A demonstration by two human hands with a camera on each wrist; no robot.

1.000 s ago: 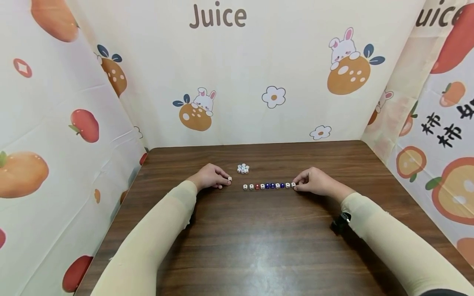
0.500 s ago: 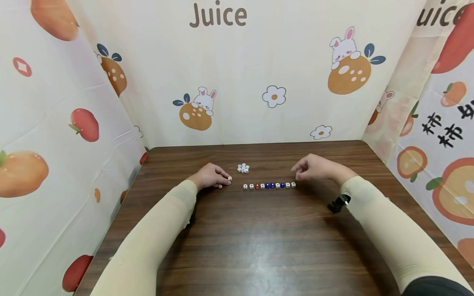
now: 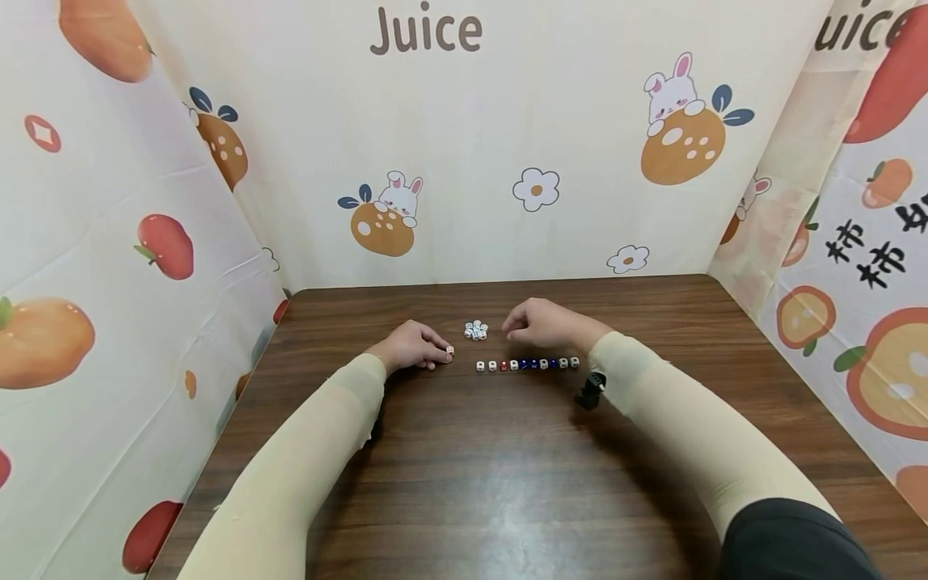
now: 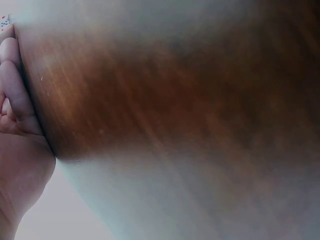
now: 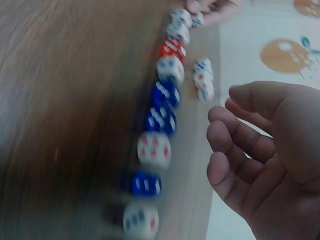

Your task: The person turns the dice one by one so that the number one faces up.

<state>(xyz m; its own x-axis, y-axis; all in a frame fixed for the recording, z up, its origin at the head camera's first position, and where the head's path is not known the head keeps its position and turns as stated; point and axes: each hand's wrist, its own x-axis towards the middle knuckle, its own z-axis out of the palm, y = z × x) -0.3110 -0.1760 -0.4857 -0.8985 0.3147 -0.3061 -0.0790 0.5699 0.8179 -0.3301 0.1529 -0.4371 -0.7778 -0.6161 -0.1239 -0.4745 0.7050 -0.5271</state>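
Observation:
At the left of the head view, my left hand (image 3: 412,346) pinches a white die (image 3: 450,350) at its fingertips, resting low on the table. To its right runs a straight row of dice: mostly white, with a red die (image 3: 503,366) and several blue dice (image 3: 533,364). My right hand (image 3: 549,322) is behind this row, fingers loosely bent and holding nothing. Just left of its fingertips lies a small cluster of white dice (image 3: 476,330). In the right wrist view the fingers hang loosely curled beside the row, blurred. The left wrist view shows mainly blurred tabletop.
A brown wooden table (image 3: 464,483) carries everything. Fruit-patterned cloth (image 3: 464,145) stands behind it and along both sides. A small black device (image 3: 590,391) is strapped at my right wrist.
My right hand let go of the white die at the row's right end, lifted, and moved left behind the row toward the cluster. My left hand has stayed still with its die.

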